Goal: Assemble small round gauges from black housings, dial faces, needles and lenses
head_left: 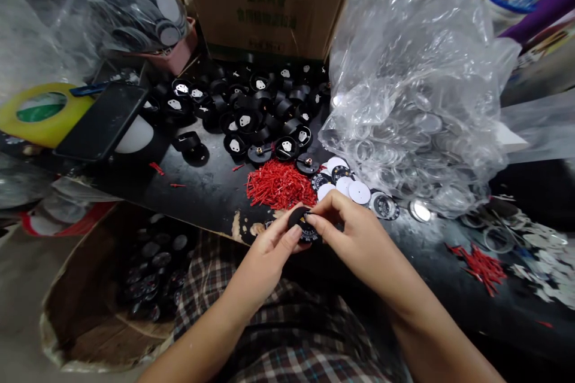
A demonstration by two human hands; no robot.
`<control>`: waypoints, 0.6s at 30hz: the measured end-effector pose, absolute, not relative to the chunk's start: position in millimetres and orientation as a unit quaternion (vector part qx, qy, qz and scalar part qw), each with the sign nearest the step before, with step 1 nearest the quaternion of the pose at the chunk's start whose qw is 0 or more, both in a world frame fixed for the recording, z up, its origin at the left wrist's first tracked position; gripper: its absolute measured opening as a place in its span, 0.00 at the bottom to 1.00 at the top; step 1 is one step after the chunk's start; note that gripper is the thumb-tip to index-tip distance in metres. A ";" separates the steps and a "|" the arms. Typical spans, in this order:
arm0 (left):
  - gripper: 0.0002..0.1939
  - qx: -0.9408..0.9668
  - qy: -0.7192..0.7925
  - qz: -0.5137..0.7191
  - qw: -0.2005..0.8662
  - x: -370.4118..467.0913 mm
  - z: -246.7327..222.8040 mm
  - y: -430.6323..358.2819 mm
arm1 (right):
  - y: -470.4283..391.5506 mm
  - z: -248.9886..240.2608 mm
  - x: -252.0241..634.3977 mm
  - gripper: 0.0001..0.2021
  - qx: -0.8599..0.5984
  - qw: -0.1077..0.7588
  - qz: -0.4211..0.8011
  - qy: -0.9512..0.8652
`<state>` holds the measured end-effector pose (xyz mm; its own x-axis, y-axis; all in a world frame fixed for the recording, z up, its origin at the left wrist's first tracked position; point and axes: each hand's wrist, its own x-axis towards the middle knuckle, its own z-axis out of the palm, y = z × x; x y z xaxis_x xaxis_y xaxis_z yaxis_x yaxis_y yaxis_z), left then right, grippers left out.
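Note:
Between my hands, just off the table's front edge, is a small round black gauge (pixel 309 232) with a numbered dial facing up. My left hand (pixel 268 246) grips its left rim between thumb and fingers. The thumb and forefinger of my right hand (pixel 345 227) pinch together over the dial's upper right side; what they hold, if anything, is too small to make out. Right beyond my hands lies a heap of small red pointers (pixel 281 185). Loose dial discs (pixel 359 192), some white side up and some black with numbers, lie to its right.
Many black gauge cases (pixel 245 122) cover the table's back. A plastic bag (pixel 417 90) of clear round covers stands right. More red pointers (pixel 480 268) and white scraps (pixel 550 257) lie far right. Left are a phone (pixel 103 122), yellow tape (pixel 18 131) and, below, a carton (pixel 81 299) of gauges.

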<state>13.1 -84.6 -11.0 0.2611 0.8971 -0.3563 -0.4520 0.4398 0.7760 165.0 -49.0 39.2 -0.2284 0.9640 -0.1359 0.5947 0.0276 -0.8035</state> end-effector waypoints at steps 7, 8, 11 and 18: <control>0.19 0.303 0.407 0.438 0.742 17.8 -12.1 -91.0 | -61.3 27.9 169.8 0.05 -0.581 0.246 0.409 -0.660; 0.19 0.318 0.417 0.426 0.737 18.6 -12.6 -93.8 | -67.3 24.9 172.3 0.05 -0.572 0.243 0.427 -0.656; 0.18 0.382 0.446 0.384 0.712 18.4 -13.5 -102.2 | -86.9 18.6 179.4 0.06 -0.567 0.240 0.443 -0.652; 0.17 0.375 0.507 0.403 0.663 0.5 -16.7 -107.2 | -74.0 18.1 177.1 0.07 -0.546 0.188 0.365 -0.730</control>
